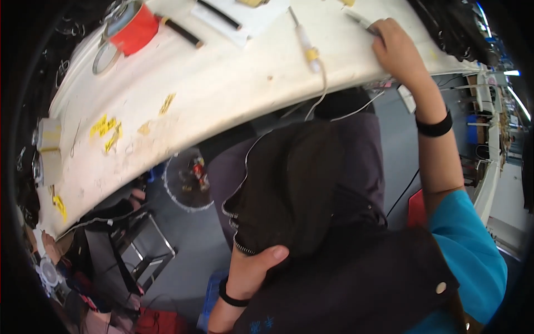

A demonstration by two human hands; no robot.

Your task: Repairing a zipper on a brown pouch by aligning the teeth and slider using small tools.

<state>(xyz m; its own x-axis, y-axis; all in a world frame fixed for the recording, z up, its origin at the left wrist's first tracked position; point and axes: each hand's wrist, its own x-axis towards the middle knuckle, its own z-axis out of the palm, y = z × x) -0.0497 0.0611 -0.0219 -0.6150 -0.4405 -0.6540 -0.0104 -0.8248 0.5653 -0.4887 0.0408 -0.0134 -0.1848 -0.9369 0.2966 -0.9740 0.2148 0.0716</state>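
On my lap lies a black fabric piece (300, 183) with a silvery zipper (245, 246) along its left edge. My left hand (253, 270) is closed on its lower left end, thumb on top of the cloth. At the upper right my right hand (396, 50) rests on the white table (222, 89), fingers curled around a slim grey tool (359, 21) with a pointed end. Its exact kind is not clear. Left of that hand lies a white pen-shaped tool (305, 44) with a metal tip, yellow tape and a cord running off the table edge.
Upper left, a red container (135, 32) stands near a tape roll (105, 58) and a black-handled tool (181, 31). White paper (250, 25) carries a black stick (219, 14). Yellow strips (105, 128) lie leftward. Below are a clear bin (186, 186), a metal-framed stool (153, 250) and another person (94, 300).
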